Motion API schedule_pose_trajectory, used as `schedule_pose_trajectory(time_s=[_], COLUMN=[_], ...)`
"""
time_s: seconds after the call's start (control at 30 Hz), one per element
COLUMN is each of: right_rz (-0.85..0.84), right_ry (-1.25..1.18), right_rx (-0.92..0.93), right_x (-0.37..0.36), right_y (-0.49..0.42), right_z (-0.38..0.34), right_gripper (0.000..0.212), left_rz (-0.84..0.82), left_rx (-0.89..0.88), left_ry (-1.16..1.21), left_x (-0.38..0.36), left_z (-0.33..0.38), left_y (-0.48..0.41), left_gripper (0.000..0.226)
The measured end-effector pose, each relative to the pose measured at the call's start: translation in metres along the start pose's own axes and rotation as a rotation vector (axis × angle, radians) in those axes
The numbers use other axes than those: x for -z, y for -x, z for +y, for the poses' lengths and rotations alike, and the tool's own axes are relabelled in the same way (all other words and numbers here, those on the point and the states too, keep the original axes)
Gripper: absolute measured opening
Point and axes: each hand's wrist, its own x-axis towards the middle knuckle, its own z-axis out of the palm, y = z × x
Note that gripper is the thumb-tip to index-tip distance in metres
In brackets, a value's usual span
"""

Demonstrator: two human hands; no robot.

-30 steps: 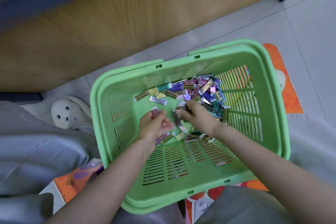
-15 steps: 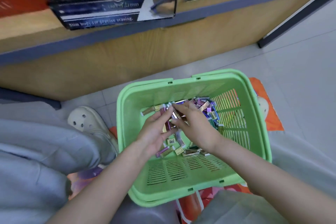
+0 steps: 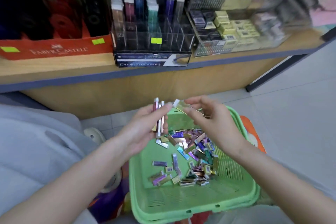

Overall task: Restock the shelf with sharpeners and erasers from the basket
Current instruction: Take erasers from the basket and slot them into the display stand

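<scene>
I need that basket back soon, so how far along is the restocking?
Early, it seems. Done: the display rack on the shelf has some filled columns, but its front slots look empty. In hand: the left hand holds a few slim packs, and the right hand pinches a gold pack, both raised above the basket. Left: a big pile of loose packs lies in the basket.

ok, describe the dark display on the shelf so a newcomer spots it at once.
On the wooden shelf beyond the green basket, the dark display rack stands between the red Faber-Castell box and the clear bins of small boxes. Only it has tall clear slots of slim upright packs and a base reading "Slim body for precise erasing".
</scene>
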Motion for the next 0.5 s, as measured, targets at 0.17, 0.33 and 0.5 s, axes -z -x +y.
schedule_pose_trajectory(time_s=[0.17,0.33,0.5], right_rz=[-0.03,-0.019,0.117], right_ry=[-0.016,-0.123,-0.212], right_rx=[0.119,0.231,0.295], right_x=[0.008,0.018,0.021], right_y=[-0.015,-0.039,-0.07], right_z=[-0.038,-0.073,-0.106], right_gripper=[0.017,0.014,0.012], left_rz=[-0.021,0.015,0.022], left_rx=[-0.174,-0.303,-0.282], left_ry=[-0.27,-0.292,-0.109], left_x=[0.005,0.015,0.026], left_z=[0.038,0.071,0.096], left_y=[0.015,0.021,0.019], left_gripper=[0.018,0.016,0.017])
